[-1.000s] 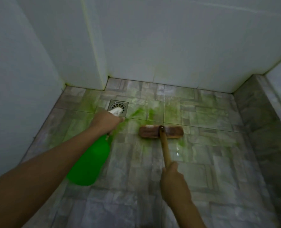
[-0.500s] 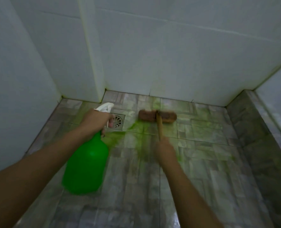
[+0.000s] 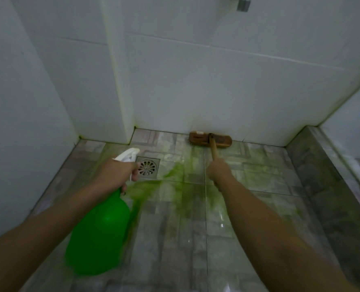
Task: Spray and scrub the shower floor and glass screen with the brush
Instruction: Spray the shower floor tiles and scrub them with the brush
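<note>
Scrubbing the shower floor [image 3: 196,239] is the step in hand. The right hand [image 3: 219,172] is wrapped around the wooden handle, holding the brush [image 3: 209,140] with its head flat on the tiles and against the base of the back wall [image 3: 227,91]. The left hand [image 3: 115,173] grips the neck of the green spray bottle [image 3: 98,234], one finger curled by the trigger, nozzle aimed toward the drain [image 3: 147,167]. Green cleaner lies smeared between drain and brush. For good results, draw the brush back through the green patch in overlapping strokes, keep the head flat, and apply steady downward pressure. Work the wall joint thoroughly. The wet tiles are probably slippery. No glass screen can be identified with certainty.
</note>
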